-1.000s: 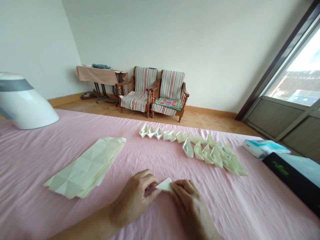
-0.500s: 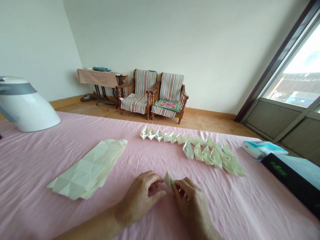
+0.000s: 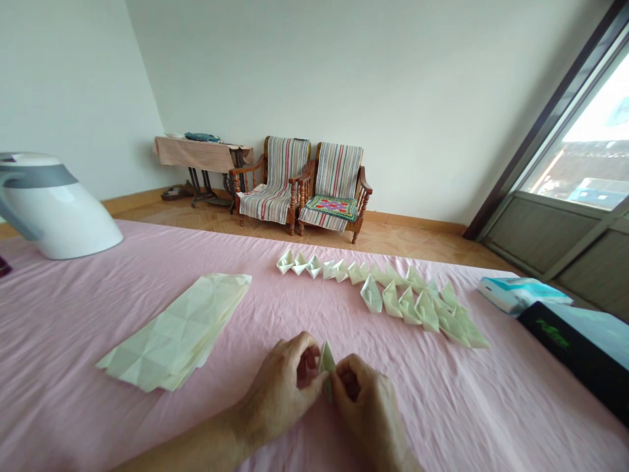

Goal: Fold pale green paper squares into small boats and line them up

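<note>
A small folded paper piece [image 3: 326,359], pale green and pointed at the top, stands upright between my two hands above the pink cloth. My left hand [image 3: 289,377] pinches its left side with thumb and fingers. On the other side, my right hand [image 3: 362,390] grips it with the fingertips; its lower part is partly hidden by the fingers. Beyond them, several folded paper boats [image 3: 392,300] sit in two rows that merge toward the right. To the left lies a stack of creased paper sheets [image 3: 171,334].
A white and grey jug [image 3: 73,216] stands at the far left of the pink-covered table [image 3: 206,432]. At right are a blue and white packet [image 3: 521,292] and a black box [image 3: 565,344]. Two wooden armchairs [image 3: 339,177] stand past the table by the wall.
My left hand has closed onto the paper piece, which my right hand alone held before. The piece has shifted slightly left and turned.
</note>
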`<state>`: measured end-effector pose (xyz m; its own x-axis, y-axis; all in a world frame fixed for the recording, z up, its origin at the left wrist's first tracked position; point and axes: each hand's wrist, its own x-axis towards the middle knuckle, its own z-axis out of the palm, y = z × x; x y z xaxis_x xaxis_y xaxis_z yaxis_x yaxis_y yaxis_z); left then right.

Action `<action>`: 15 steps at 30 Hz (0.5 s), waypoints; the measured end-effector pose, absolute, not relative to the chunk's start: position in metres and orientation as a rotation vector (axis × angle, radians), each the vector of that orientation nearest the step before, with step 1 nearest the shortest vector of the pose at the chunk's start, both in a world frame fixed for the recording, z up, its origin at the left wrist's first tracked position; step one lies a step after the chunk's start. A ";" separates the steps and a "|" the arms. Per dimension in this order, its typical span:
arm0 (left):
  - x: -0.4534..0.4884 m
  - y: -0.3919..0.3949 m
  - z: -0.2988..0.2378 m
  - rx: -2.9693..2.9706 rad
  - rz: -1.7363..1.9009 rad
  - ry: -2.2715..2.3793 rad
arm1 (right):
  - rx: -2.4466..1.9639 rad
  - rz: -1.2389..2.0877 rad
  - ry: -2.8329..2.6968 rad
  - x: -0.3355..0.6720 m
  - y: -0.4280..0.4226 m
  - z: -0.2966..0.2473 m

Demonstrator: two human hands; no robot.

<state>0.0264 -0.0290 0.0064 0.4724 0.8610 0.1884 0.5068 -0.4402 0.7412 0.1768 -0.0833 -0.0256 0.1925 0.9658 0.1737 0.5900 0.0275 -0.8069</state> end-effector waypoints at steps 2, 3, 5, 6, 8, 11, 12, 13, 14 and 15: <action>0.027 -0.029 0.006 2.134 0.744 1.134 | -1.692 0.567 -1.493 0.178 -0.083 -0.027; 0.027 -0.029 0.005 2.144 0.739 1.131 | -1.720 0.530 -1.510 0.180 -0.082 -0.029; 0.027 -0.029 0.003 2.161 0.735 1.117 | -1.770 0.424 -1.564 0.183 -0.082 -0.032; 0.027 -0.029 0.002 2.171 0.737 1.107 | -1.782 0.365 -1.585 0.185 -0.081 -0.033; 0.026 -0.028 0.000 2.192 0.744 1.094 | -1.760 0.287 -1.602 0.189 -0.079 -0.035; 0.027 -0.028 -0.001 2.217 0.751 1.083 | -1.655 0.282 -1.628 0.192 -0.077 -0.032; 0.027 -0.028 -0.001 2.224 0.751 1.077 | -1.614 0.297 -1.650 0.192 -0.077 -0.030; 0.027 -0.028 -0.001 2.231 0.751 1.071 | -1.579 0.314 -1.673 0.192 -0.077 -0.029; 0.027 -0.028 0.000 2.239 0.754 1.069 | -1.550 0.332 -1.698 0.192 -0.077 -0.027; 0.026 -0.028 0.000 2.248 0.755 1.068 | -1.534 0.345 -1.717 0.193 -0.077 -0.026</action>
<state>0.0263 -0.0280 0.0003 0.5301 0.8089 0.2543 0.5101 -0.5438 0.6664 0.1927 -0.0773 -0.0260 0.0452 0.9273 0.3715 0.7122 0.2309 -0.6629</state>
